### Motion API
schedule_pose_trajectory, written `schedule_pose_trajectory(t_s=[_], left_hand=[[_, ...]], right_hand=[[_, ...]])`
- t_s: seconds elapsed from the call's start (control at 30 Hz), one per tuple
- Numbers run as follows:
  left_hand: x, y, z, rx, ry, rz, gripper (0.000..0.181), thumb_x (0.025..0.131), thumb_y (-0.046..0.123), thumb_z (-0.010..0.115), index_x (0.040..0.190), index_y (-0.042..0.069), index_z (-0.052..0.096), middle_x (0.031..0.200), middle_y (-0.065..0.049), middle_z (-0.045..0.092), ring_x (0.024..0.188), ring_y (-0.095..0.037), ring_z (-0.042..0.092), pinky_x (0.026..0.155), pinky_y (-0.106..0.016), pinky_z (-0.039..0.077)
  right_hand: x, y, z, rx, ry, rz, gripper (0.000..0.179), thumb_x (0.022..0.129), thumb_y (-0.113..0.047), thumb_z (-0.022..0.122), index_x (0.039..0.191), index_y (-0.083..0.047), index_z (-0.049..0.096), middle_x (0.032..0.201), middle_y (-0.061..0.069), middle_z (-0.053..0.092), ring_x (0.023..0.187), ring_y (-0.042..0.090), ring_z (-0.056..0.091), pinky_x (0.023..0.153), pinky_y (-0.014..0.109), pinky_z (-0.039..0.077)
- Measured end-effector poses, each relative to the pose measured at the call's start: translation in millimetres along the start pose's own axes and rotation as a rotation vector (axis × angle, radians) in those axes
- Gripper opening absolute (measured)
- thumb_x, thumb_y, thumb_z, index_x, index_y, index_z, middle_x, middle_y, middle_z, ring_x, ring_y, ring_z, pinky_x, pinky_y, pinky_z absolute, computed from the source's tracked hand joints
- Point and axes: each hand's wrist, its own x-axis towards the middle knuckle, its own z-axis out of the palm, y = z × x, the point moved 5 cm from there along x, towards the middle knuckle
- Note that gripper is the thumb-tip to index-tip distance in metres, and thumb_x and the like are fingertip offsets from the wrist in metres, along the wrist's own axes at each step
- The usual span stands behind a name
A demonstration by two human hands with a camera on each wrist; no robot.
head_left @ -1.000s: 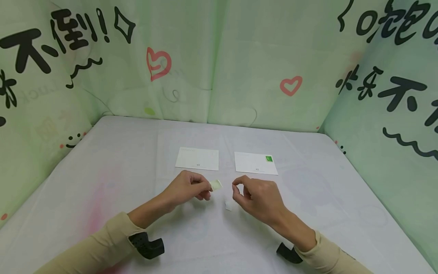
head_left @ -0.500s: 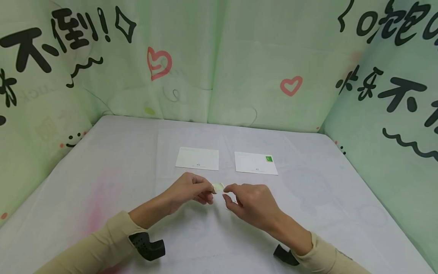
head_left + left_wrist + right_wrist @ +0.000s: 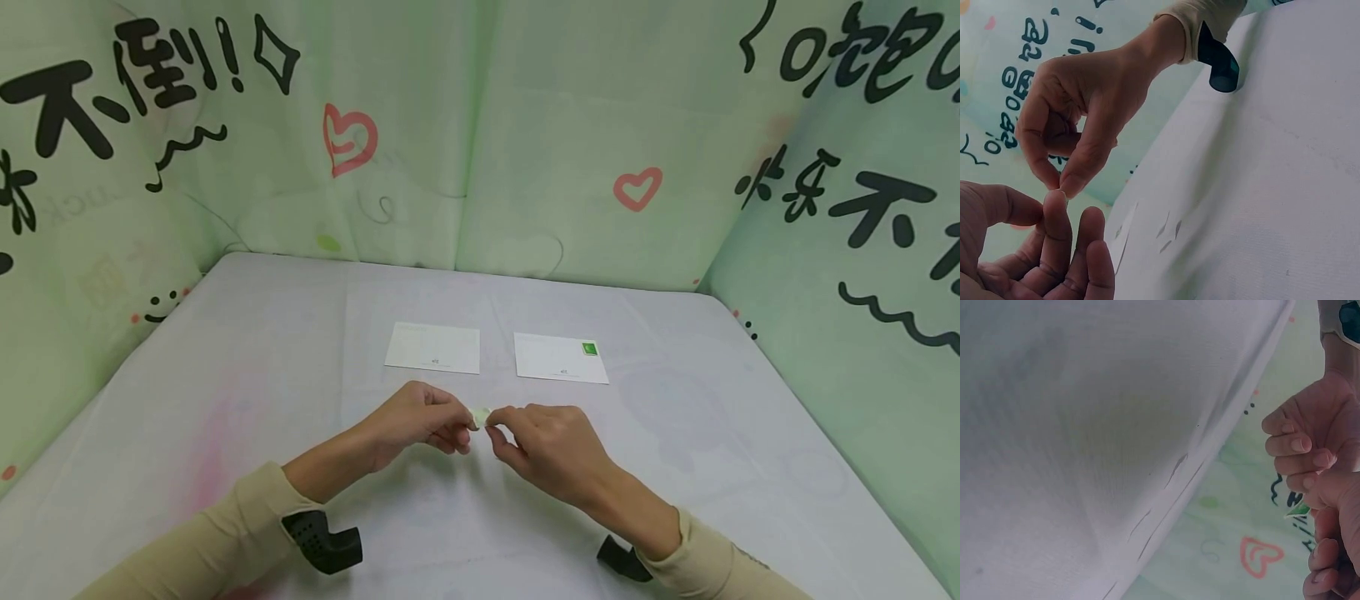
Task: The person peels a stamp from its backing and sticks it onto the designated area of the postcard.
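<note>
Between both hands is a small stamp, its pale back showing in the head view and a bit of its green face in the right wrist view. My left hand pinches its left edge between thumb and forefinger. From the other side, the thumb and forefinger of my right hand pinch the opposite edge. The fingertips nearly meet, hiding most of the stamp in the left wrist view. Behind the hands lie two white cards: a left card without a stamp and a right card with a green stamp at its upper right.
A white cloth covers the table. Green printed curtains stand along its back and sides. Black wrist mounts hang below both sleeves, close over the tabletop.
My right hand has moved left and slightly down to the stamp, and its fingers have closed on the edge. My left hand has shifted slightly right and down. A small paper scrap is now hidden.
</note>
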Motion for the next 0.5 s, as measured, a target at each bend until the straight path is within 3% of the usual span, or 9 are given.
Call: schedule_pose_trajectory(t_s=[0.1, 0.3, 0.5], left_hand=[[0.1, 0.5, 0.5, 0.008, -0.002, 0.005, 0.028, 0.093, 0.018, 0.064, 0.095, -0.008, 0.072, 0.074, -0.002, 0.071, 0.078, -0.017, 0.071, 0.076, -0.029, 0.059], [-0.1, 1.5, 0.6, 0.018, -0.009, 0.024, 0.030, 0.094, 0.020, 0.063, 0.102, -0.007, 0.073, 0.076, -0.002, 0.072, 0.080, -0.018, 0.071, 0.078, -0.030, 0.059], [-0.7, 2.2, -0.8, 0.045, -0.004, 0.047, 0.031, 0.095, 0.020, 0.060, 0.105, -0.006, 0.073, 0.077, -0.003, 0.072, 0.080, -0.018, 0.070, 0.080, -0.031, 0.058]], right_hand=[[0.4, 0.4, -0.2, -0.002, -0.007, 0.005, 0.006, 0.087, -0.009, 0.065, 0.089, -0.014, 0.067, 0.054, -0.011, 0.050, 0.046, -0.002, 0.039, 0.044, 0.009, 0.026], [2.2, 2.6, -1.2, -0.030, -0.027, 0.046, 0.023, 0.071, -0.003, 0.075, 0.088, -0.015, 0.065, 0.052, -0.010, 0.047, 0.044, -0.001, 0.038, 0.043, 0.010, 0.024], [1.9, 9.0, 0.2, -0.002, -0.003, 0.094, 0.021, 0.072, -0.002, 0.073, 0.087, -0.014, 0.066, 0.051, -0.011, 0.046, 0.045, -0.002, 0.036, 0.043, 0.010, 0.024]])
